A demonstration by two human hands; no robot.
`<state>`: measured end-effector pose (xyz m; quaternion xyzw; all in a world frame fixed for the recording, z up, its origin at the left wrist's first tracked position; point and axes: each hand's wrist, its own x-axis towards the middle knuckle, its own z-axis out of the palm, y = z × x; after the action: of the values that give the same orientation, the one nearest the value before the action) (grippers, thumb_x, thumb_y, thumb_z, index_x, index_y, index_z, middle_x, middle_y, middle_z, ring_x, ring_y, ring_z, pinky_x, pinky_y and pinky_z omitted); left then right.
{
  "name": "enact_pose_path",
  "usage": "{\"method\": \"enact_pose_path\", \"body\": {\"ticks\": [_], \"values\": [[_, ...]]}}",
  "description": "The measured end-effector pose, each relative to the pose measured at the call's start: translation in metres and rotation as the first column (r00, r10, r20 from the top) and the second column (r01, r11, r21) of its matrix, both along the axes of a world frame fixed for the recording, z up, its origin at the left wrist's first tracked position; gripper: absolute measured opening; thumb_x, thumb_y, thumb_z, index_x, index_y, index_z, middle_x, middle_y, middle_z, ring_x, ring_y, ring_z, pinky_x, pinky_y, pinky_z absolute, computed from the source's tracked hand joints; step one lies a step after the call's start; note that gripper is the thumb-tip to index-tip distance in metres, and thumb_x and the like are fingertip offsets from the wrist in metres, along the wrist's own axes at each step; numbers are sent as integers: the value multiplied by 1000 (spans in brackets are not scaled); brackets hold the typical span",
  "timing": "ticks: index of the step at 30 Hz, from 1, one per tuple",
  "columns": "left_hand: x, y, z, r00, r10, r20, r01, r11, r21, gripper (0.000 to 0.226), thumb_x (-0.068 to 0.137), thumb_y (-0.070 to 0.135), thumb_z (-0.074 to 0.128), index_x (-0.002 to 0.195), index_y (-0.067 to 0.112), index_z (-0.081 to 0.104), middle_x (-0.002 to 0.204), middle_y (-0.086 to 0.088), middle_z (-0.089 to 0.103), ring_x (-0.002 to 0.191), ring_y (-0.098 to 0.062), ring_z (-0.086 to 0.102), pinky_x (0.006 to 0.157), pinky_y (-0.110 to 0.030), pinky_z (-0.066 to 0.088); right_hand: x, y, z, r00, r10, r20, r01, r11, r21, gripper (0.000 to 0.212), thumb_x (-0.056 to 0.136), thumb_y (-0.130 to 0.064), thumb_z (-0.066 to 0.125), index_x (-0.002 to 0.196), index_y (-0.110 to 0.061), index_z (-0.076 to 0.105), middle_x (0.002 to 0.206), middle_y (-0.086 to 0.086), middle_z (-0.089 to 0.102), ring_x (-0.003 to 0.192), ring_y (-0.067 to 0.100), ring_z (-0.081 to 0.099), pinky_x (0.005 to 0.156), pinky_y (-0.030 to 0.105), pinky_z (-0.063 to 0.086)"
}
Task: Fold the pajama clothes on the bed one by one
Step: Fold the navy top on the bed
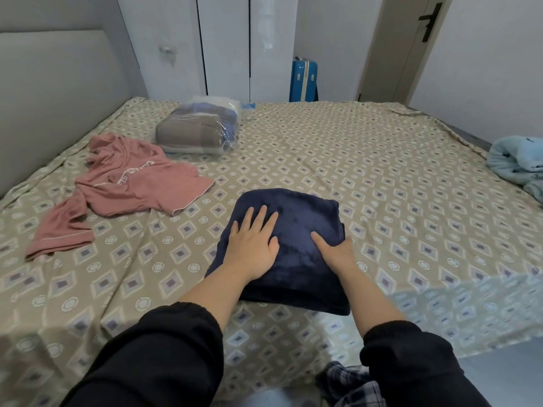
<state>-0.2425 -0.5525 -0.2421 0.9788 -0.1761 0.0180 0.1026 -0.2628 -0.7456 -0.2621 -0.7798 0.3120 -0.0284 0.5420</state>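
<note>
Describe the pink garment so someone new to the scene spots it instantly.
Start at the bed with the patterned tan sheet. On its left side, by the headboard and next to the plastic-wrapped bundle, lies the pink top. Unlike the folded navy piece, it is unfolded and carries white lettering.

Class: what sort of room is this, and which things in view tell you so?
Probably a home bedroom: a wide bed with a padded headboard, white wardrobe doors behind it, and a pink pajama top lying unfolded on the bed.
</note>
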Motion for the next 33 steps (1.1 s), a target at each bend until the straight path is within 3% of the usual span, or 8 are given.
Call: {"method": "enact_pose_path", "body": {"ticks": [6, 12, 17, 20, 23, 26, 29, 33], "values": [[2, 1, -2, 1000, 4, -5, -4, 1000, -6, 57, 103, 36, 21, 155, 28, -1, 162, 3, -10, 148, -22, -12, 120, -48, 1, 0, -16, 2, 990, 63, -128, -41, 985, 170, 102, 65, -59, 78, 140, -2, 39, 136, 15, 52, 120, 34, 53, 104, 43, 42], [0, 4, 3, 999, -1, -48, 0, 1000, -21, 56, 103, 35, 20, 154, 29, -2, 162, 4, -11, 148, -22, -12, 120, -49, 2, 1, -13, 17, 996, 47, -80, -12, 922, 388, 80, 62, -29, 89, 127, 2, 54, 118, 18, 64, 104, 35, 62, 94, 45, 51], [-1, 32, 21, 986, 110, -127, -138, 959, -246, 60, 103, 37, 30, 154, 29, 0, 163, 2, -9, 149, -20, -5, 119, -52, 9, -6, 20, 74, 970, 112, 214, -121, 992, 28, 43, 73, -22, 81, 109, -6, 62, 104, 10, 68, 89, 24, 63, 73, 30, 48], [-5, 62, 51, 979, 175, 109, -117, 907, -404, 85, 93, 40, 55, 154, 25, -2, 162, -7, -2, 149, -25, 0, 118, -51, 14, -7, 48, 118, 897, 262, 358, -173, 950, -261, 43, 73, -29, 80, 107, -13, 60, 99, 2, 67, 90, 20, 63, 77, 31, 48], [-17, 86, 92, 840, 95, 533, 61, 962, -267, 107, 75, 43, 75, 153, 25, 4, 161, -9, 2, 148, -26, 2, 119, -53, 8, -11, 75, 155, 807, 473, 353, -213, 791, -574, 39, 72, -31, 81, 97, -18, 53, 91, -4, 62, 81, 16, 56, 73, 30, 44], [-26, 100, 127, 629, -68, 774, 53, 998, 45, 123, 58, 47, 85, 150, 18, 9, 156, -10, 13, 145, -31, 11, 116, -53, 0, -16, 98, 172, 707, 663, 247, -164, 492, -855, 37, 68, -32, 82, 91, -17, 56, 89, -1, 62, 84, 20, 56, 71, 34, 45], [-37, 105, 144, 692, -209, 691, -51, 940, 336, 121, 64, 51, 79, 153, 12, 8, 161, -8, 13, 147, -32, 4, 115, -56, -6, -21, 117, 160, 614, 783, 103, 28, 110, -994, 41, 54, -26, 86, 81, -12, 58, 75, 3, 58, 73, 25, 54, 62, 31, 36], [-46, 105, 137, 865, -180, 468, -92, 860, 502, 102, 81, 44, 64, 153, 9, 1, 158, -5, 17, 149, -26, 4, 114, -57, -8, -33, 124, 144, 580, 814, 38, 125, -42, -991, 36, 45, -13, 79, 77, -11, 61, 67, 1, 54, 64, 23, 51, 59, 29, 33]]}}
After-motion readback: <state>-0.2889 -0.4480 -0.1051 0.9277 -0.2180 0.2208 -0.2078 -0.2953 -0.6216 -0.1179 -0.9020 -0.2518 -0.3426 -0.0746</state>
